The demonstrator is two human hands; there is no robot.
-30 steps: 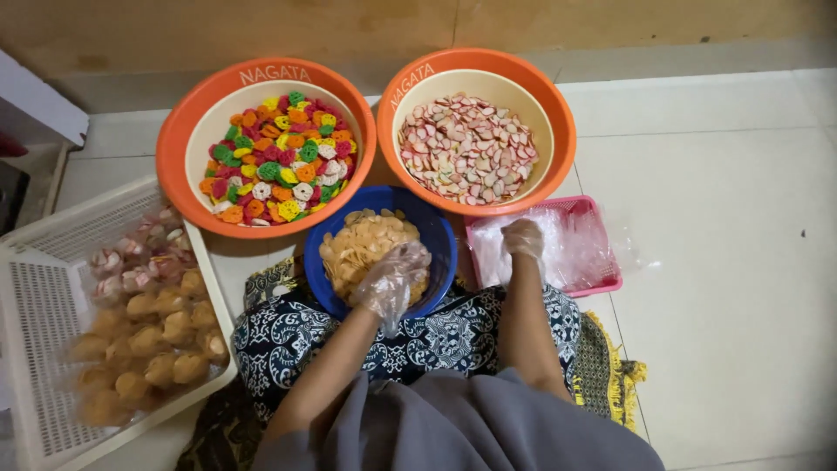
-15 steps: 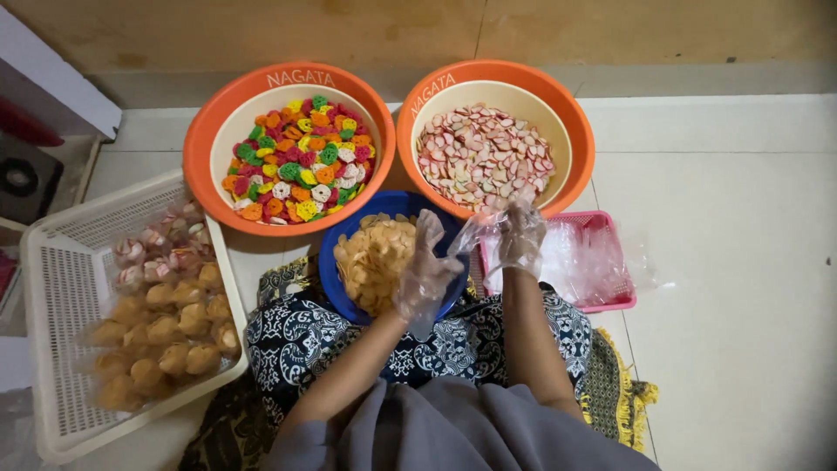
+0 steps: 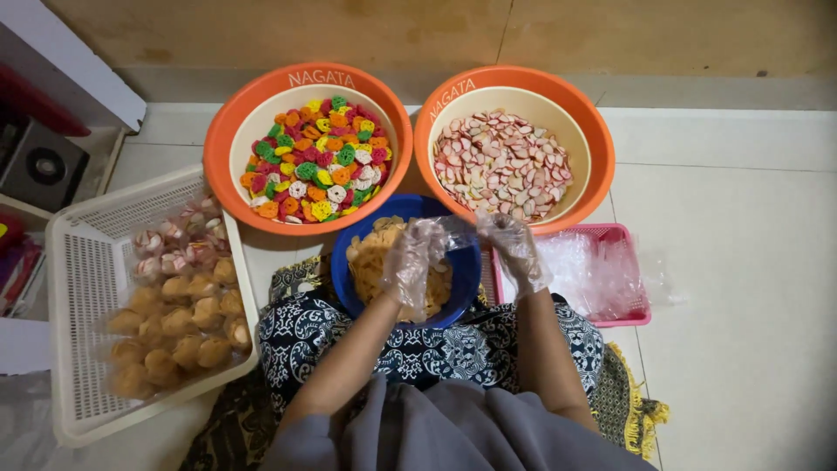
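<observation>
Right now both gloved hands are up over the blue basin (image 3: 471, 266) of pale yellow crackers (image 3: 370, 262), working a small clear plastic bag (image 3: 455, 228) between them. The left hand (image 3: 410, 262) pinches one edge of the bag and the right hand (image 3: 514, 253) pinches the other, fingers pressed together on the film. I'd judge this to be the bag-opening step: its mouth needs pulling apart before anything fits inside. More empty bags lie in the pink tray (image 3: 632, 310) just beside the right hand, filled packets sit in the white basket (image 3: 83, 288), and two orange basins (image 3: 228, 153) stand beyond
</observation>
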